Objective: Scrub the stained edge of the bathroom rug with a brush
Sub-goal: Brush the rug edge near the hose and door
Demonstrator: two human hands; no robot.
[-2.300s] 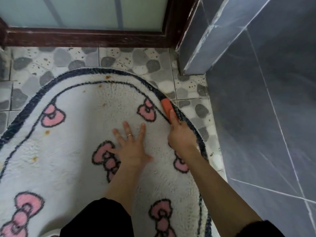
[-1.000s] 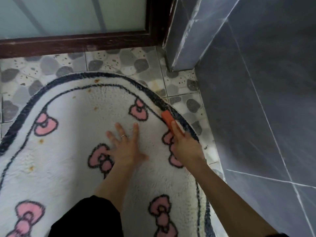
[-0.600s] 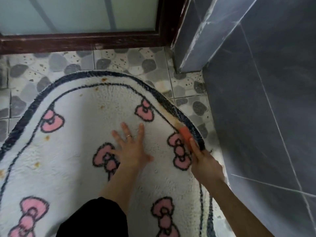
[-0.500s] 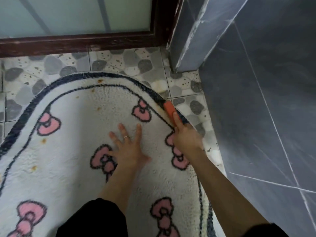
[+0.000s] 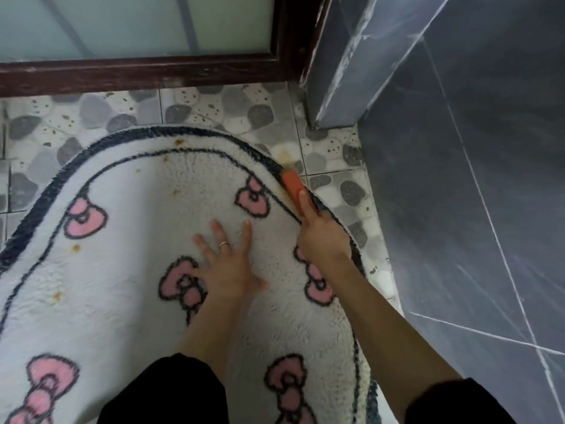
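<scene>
A white shaggy bathroom rug [image 5: 122, 270] with pink bows and a dark blue border lies on the pebble-pattern floor. Brownish stains show along its right edge and as scattered spots. My right hand [image 5: 322, 240] grips an orange brush [image 5: 293, 186], index finger stretched along its top, pressing it on the rug's dark right border. My left hand [image 5: 227, 264] lies flat with spread fingers on the pile, just left of the brush, holding the rug down.
A grey tiled wall [image 5: 458, 209] rises close on the right, with a corner pillar [image 5: 336, 71] behind. A dark wooden door frame [image 5: 137, 71] with frosted glass runs along the far side. A narrow strip of pebble floor [image 5: 336, 191] separates rug and wall.
My right hand has stroked the brush back and forth along the right border; from half a second ago it has slid a little farther up the edge. My left hand stays put.
</scene>
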